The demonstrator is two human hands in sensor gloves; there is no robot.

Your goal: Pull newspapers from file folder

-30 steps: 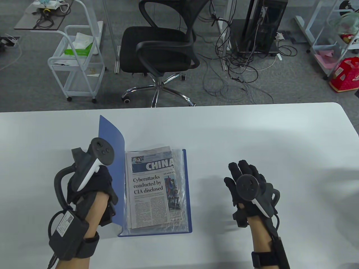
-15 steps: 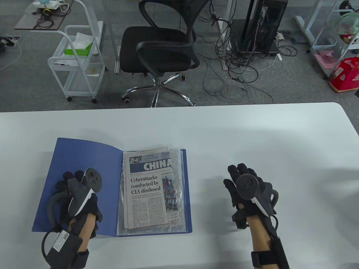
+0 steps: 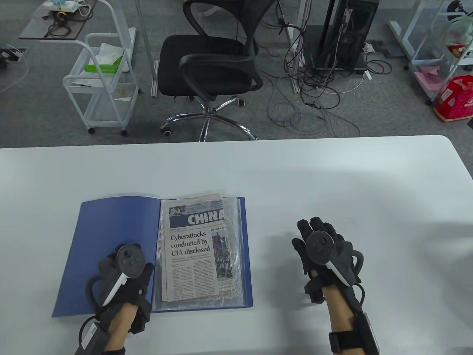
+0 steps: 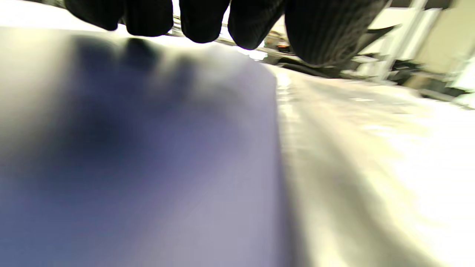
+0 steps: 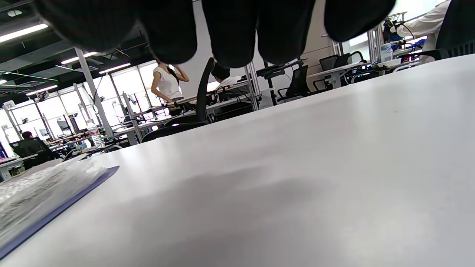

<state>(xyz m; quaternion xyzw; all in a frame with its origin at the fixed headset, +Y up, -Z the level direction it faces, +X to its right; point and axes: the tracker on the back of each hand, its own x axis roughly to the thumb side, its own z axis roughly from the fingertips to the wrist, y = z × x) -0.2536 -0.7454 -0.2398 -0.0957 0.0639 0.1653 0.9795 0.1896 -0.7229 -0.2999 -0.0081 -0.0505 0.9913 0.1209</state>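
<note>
Our left hand (image 3: 127, 275) lies over the open folder (image 3: 107, 236) cover, grasping nothing we can see; our right hand (image 3: 325, 253) hovers open and empty over the table (image 3: 332, 177). The newspapers (image 3: 194, 247) sit in a plastic sleeve (slippery, we judge); pulling one-handed could drag the folder along.

Table view looks down from above the near edge, facing the office floor. Both wrist views sit low, close over the table (image 5: 334, 155); each shares the folder (image 3: 111, 236) with it.
</note>
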